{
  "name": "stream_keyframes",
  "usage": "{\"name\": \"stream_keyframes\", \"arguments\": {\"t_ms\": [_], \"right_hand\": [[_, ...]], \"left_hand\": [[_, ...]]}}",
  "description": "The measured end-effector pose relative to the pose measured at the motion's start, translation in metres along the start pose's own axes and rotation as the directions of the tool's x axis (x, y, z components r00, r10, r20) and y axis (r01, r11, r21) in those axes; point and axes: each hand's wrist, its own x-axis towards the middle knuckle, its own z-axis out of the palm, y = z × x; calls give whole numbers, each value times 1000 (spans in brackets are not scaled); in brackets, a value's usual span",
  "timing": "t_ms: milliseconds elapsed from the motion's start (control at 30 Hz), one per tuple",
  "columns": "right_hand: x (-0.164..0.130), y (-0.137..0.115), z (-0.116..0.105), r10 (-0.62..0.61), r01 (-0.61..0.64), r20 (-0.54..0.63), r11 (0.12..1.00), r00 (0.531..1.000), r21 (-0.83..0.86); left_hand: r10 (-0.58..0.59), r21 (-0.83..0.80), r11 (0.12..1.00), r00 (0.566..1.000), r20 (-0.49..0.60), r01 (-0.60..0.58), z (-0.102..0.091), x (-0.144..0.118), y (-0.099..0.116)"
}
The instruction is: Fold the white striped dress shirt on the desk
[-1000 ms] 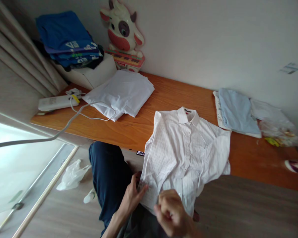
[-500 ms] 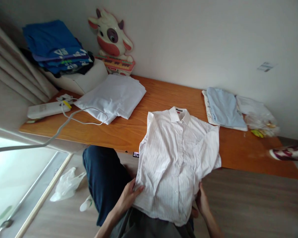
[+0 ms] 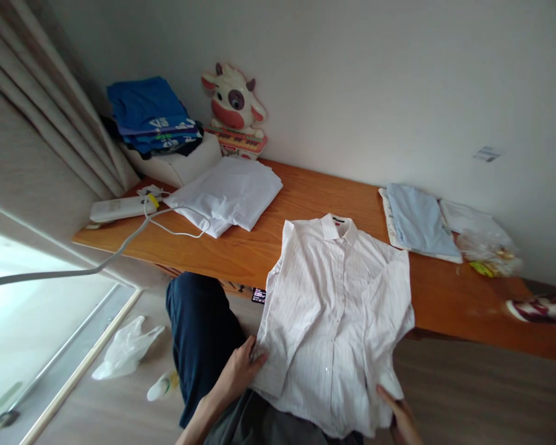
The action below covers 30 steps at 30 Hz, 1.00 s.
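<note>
A white striped button-up shirt (image 3: 328,315) lies front side up, its collar and shoulders on the wooden table and its lower part hanging over the edge onto my lap. My left hand (image 3: 244,366) pinches the shirt's left side near the hem, thumb on top and fingers underneath. At the lower right, my right hand (image 3: 396,411) grips the other side by the sleeve end and hem, thumb over the cloth; its remaining fingers are partly hidden. Both sleeves are laid down along the shirt's front.
On the wooden table (image 3: 301,185) are folded white cloth (image 3: 236,188), a light blue folded cloth (image 3: 417,213), a plastic bag (image 3: 491,247) and a power strip (image 3: 120,209) with a cable. Blue clothes (image 3: 148,111) top a white box beside a cow toy (image 3: 234,102). A white bag (image 3: 127,346) lies on the floor.
My right hand has moved right and down, and the sleeve on that side now reaches down toward the hem. My left hand keeps its hold. The view has tilted up slightly.
</note>
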Motion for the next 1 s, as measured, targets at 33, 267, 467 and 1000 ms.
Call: {"name": "stream_keyframes", "arguments": {"t_ms": [33,267,467,1000], "right_hand": [[3,1,3,-47,46,-12,998,999,-35],[25,3,-25,-440,359,-195,868,877,-343],[7,-8,-12,-547,500,-70,804,834,-323],[-5,-18,36,-706,676,-45,693,707,-250]], "left_hand": [[5,38,999,1000,-7,-5,1,1,-5],[272,179,956,933,-235,-233,13,-2,2],[415,36,909,899,-138,-414,40,-22,85],[491,-252,867,825,279,-431,141,-31,152]]}}
